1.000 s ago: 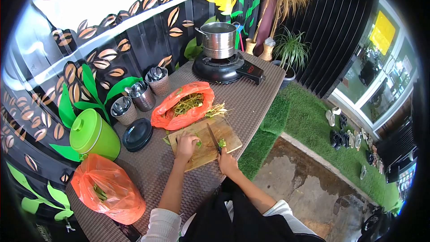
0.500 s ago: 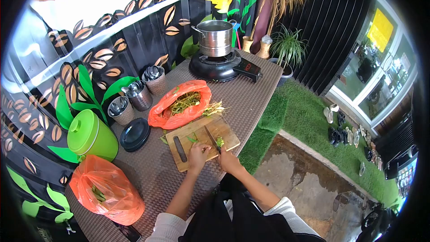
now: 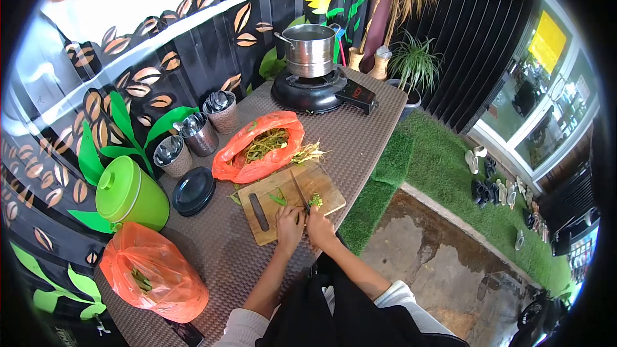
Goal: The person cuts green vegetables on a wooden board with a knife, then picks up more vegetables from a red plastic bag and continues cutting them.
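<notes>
A wooden cutting board [image 3: 262, 232] lies on the brown woven table. My right hand [image 3: 319, 226] is closed round the handle of a knife [image 3: 298, 187], whose blade points away over the board. Beside it, my left hand [image 3: 290, 227] rests at the board's near edge with its fingers bent together; what they hold, if anything, is hidden. A small heap of chopped greens [image 3: 315, 200] lies just right of the blade. Some green leaf pieces [image 3: 278, 197] are on the board ahead of my left hand. Behind the board stands an open orange bag [image 3: 225, 168] of stalks and leaves [image 3: 265, 146].
A pot [image 3: 310, 51] sits on a black stove [image 3: 302, 93] at the back. Cutlery cups [image 3: 201, 140], black plates [image 3: 193, 192], a green lidded bucket [image 3: 136, 196] and another orange bag [image 3: 157, 276] stand left. A phone [image 3: 186, 333] lies at the near left edge.
My right hand and the knife have shifted slightly left, closer to my left hand. My left hand has moved a little to the right.
</notes>
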`<action>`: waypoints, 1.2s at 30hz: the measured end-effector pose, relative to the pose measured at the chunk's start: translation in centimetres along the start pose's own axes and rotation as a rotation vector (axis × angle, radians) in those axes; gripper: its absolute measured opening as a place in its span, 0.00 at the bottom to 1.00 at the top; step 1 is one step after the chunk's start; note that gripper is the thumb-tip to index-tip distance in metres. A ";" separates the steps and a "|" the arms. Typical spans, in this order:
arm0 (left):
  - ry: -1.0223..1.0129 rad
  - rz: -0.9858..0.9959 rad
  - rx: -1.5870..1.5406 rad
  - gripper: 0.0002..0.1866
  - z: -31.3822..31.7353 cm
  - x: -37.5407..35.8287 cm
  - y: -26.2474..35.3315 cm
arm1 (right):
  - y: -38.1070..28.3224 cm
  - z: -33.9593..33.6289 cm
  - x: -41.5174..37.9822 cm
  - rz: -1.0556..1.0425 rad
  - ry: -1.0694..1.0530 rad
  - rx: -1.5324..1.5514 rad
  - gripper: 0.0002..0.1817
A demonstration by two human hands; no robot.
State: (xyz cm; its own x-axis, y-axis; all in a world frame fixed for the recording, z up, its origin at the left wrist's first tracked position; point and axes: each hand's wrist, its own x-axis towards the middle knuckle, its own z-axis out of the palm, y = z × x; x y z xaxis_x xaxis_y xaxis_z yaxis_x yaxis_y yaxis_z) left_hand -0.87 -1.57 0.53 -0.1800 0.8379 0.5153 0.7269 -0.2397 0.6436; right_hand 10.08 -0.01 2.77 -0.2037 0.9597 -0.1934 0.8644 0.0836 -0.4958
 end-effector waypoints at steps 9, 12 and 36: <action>0.047 -0.031 -0.046 0.10 0.1 -0.2 -0.3 | -0.3 0.4 -1.7 0.018 -0.019 -0.025 0.17; 0.038 -0.117 -0.079 0.15 -0.4 0.0 0.4 | -0.5 0.2 -0.8 0.049 -0.016 0.022 0.17; -0.104 -0.312 -0.262 0.05 -0.1 0.8 -2.5 | -1.0 0.7 -1.9 0.062 -0.061 -0.034 0.16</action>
State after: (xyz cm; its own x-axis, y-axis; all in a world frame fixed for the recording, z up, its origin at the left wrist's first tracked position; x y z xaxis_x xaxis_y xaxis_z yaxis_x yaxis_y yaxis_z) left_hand -2.90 -0.40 -0.59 -0.2877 0.9317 0.2216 0.4522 -0.0718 0.8890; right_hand 9.30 -2.13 3.00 -0.1761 0.9455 -0.2741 0.8911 0.0348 -0.4525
